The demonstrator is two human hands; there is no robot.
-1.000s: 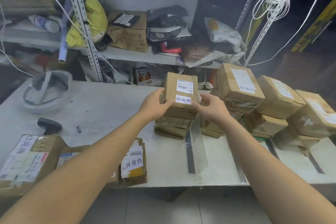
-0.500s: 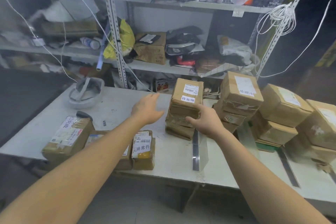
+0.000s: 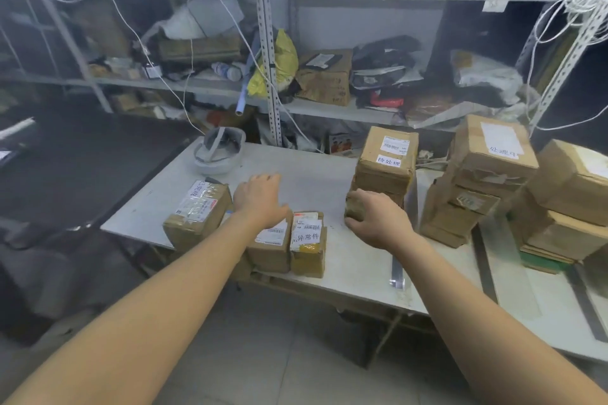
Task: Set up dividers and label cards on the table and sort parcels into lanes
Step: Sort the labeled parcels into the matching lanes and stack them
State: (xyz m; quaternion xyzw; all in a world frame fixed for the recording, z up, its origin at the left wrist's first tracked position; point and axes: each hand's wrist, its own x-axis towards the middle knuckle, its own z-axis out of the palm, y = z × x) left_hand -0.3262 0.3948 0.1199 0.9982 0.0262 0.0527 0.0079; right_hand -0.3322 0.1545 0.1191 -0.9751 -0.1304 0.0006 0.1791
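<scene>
1. A white rectangular table (image 3: 316,181) was seen in front of grey metal shelving (image 3: 268,43) that was crowded with bags and boxes.
2. The left hand (image 3: 260,199) was held palm down above the table, just behind the parcels at the near edge. Its fingers were stretched out and loosely spread, and nothing was gripped.
3. The right hand (image 3: 378,220) was laid against the foot of the middle stack (image 3: 385,174) of brown cardboard parcels. Its fingers were curled round the near left corner of the brown cardboard bottom parcel (image 3: 357,209).
4. That stack was topped by a box bearing a white label card (image 3: 389,162) printed 待处理.
5. A clear plastic divider (image 3: 396,268) was stood on edge just right of that stack, between it and the right stack (image 3: 477,194) of brown boxes.
6. Three parcels were set side by side along the near left edge:
   - a taped brown parcel (image 3: 197,210);
   - a brown box (image 3: 269,248) partly hidden under the left forearm;
   - a small brown parcel (image 3: 307,260) carrying a card printed 异常件.
7. Further brown cartons (image 3: 572,181) were piled at the far right.
8. A grey-and-white rounded shell (image 3: 218,154) was placed at the table's far left corner.
</scene>
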